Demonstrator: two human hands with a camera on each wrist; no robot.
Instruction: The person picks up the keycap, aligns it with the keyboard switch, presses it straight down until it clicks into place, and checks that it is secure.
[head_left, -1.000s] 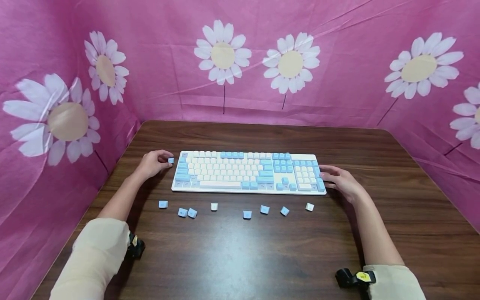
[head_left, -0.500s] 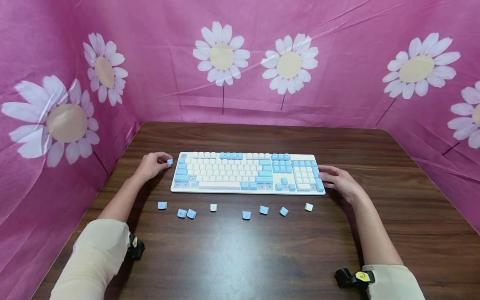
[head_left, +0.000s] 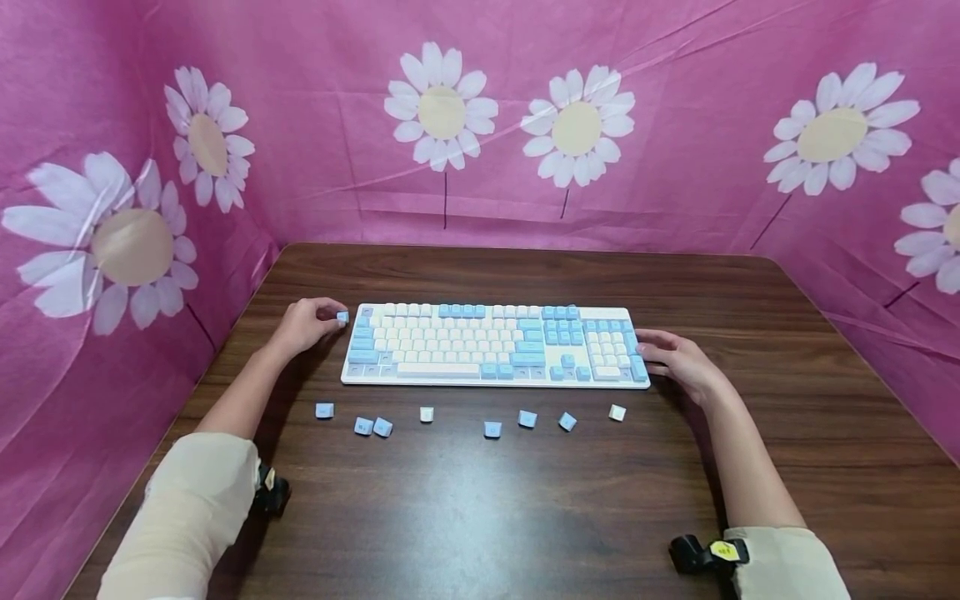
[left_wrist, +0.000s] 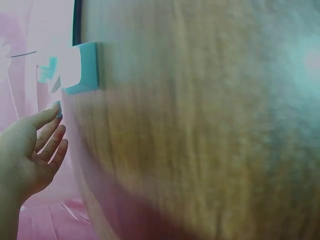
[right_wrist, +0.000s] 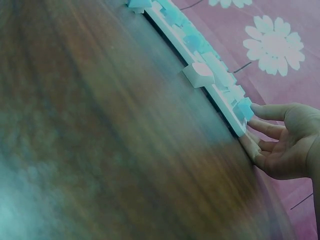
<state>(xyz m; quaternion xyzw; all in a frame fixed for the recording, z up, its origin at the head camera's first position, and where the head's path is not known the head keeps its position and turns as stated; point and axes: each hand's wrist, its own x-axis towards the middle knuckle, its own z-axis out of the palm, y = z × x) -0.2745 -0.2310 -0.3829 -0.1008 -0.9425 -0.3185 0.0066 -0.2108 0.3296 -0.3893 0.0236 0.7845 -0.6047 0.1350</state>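
A white and blue keyboard point(head_left: 450, 379) lies flat on the wooden table. Just off its upper left corner, my left hand point(head_left: 306, 325) pinches a small blue keycap point(head_left: 342, 317) between thumb and fingertips. The same keycap point(left_wrist: 59, 110) shows at the fingertips in the left wrist view, its face mostly hidden. At the other end, my right hand point(head_left: 684, 364) holds the keyboard's right edge. In the right wrist view, one digit lies against a blue corner key point(right_wrist: 243, 109) while other fingers sit lower along the side.
Loose keycaps lie in a ragged row before the keyboard: several blue ones, such as the leftmost keycap point(head_left: 324, 410), plus a white keycap point(head_left: 427, 414) and another white keycap point(head_left: 617, 412). Pink cloth point(head_left: 510, 217) with daisies hangs behind the table point(head_left: 465, 517).
The left hand, keycap still pinched, has risen very slightly toward the keyboard's upper left corner. The right hand, keyboard and loose keycaps hold their places; the head view shifts a little.
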